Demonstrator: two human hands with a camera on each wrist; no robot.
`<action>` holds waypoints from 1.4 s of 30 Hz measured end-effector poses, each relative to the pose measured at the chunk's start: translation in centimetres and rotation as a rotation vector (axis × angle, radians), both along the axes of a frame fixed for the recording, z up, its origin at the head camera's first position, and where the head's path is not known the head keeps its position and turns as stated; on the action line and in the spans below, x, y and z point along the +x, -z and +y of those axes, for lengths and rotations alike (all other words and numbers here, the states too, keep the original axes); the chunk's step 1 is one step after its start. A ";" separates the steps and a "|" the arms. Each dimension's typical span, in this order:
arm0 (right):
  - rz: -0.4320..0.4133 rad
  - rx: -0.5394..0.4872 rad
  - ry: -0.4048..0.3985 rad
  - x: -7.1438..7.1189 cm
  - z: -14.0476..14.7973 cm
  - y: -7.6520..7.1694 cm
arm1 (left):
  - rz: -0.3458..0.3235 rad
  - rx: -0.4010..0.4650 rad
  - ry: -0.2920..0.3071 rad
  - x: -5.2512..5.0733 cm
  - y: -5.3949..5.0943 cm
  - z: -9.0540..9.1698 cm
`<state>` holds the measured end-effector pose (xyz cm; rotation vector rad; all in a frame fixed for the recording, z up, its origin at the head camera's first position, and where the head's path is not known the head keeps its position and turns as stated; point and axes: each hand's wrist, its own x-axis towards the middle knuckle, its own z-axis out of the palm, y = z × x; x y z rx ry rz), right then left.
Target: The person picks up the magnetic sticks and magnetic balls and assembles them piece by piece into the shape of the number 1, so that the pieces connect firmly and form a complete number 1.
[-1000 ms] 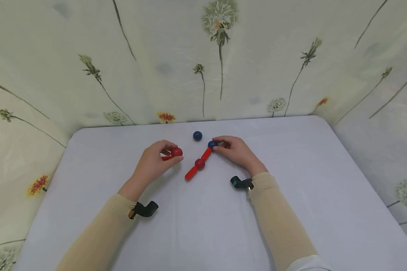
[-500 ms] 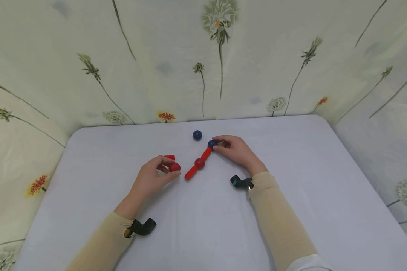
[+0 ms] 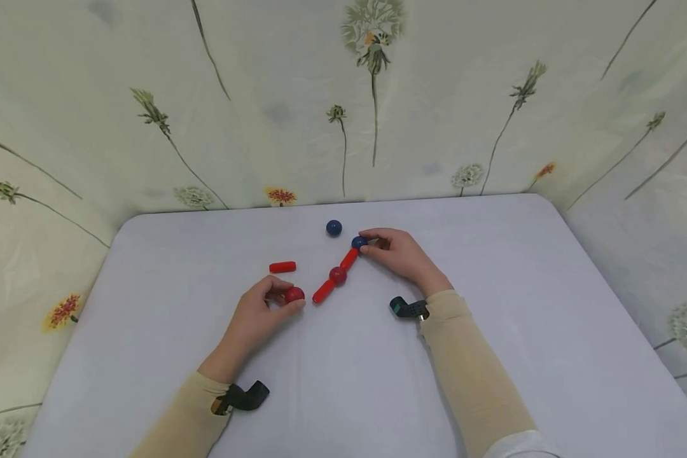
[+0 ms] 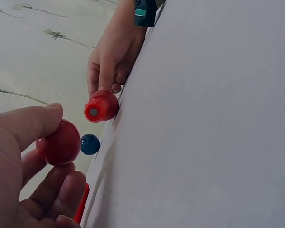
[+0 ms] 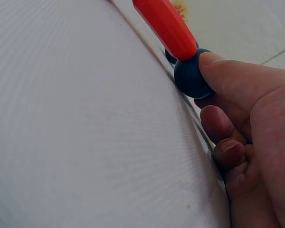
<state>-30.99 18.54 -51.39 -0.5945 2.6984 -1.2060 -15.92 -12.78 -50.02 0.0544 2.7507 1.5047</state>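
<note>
Between thumb and fingers, my left hand (image 3: 257, 318) pinches a red ball (image 4: 61, 143), just left of a joined chain. That chain runs diagonally: a red rod (image 3: 323, 291) nearest me, a second red ball (image 3: 338, 275), another red rod (image 5: 167, 27), and a blue ball (image 5: 194, 76) at the far end. My right hand (image 3: 399, 254) pinches this blue ball. In the left wrist view the near rod's end shows a small grey metal disc. A loose red rod (image 3: 283, 267) lies on the table beyond my left hand.
A second blue ball (image 3: 334, 228) sits near the back edge of the white table (image 3: 492, 267). Behind it hangs a flower-printed cloth (image 3: 298, 152). Both wrists wear a black camera mount (image 3: 249, 395).
My left hand has moved toward me with the red ball. The loose rod, earlier at that hand, now lies apart from it. My right hand stays on the chain's blue ball.
</note>
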 end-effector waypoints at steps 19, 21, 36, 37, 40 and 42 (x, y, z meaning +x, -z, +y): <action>0.000 -0.018 -0.005 0.2 -0.1 -0.1 | 0.049 -0.052 0.050 0.2 1.0 0.0; -0.001 -0.016 -0.004 0.2 -0.1 -0.1 | 0.062 -0.058 0.063 0.3 1.1 0.1; 0.000 -0.011 -0.002 0.2 -0.1 0.0 | 0.162 -0.116 0.129 0.7 1.1 1.3; -0.001 -0.010 -0.002 0.2 -0.1 0.0 | 0.162 -0.119 0.133 0.7 1.1 1.4; -0.003 -0.008 -0.001 0.2 -0.1 -0.1 | 0.165 -0.122 0.130 0.8 0.9 1.6; -0.006 -0.006 -0.003 0.2 -0.1 -0.2 | 0.168 -0.115 0.125 0.9 0.7 1.7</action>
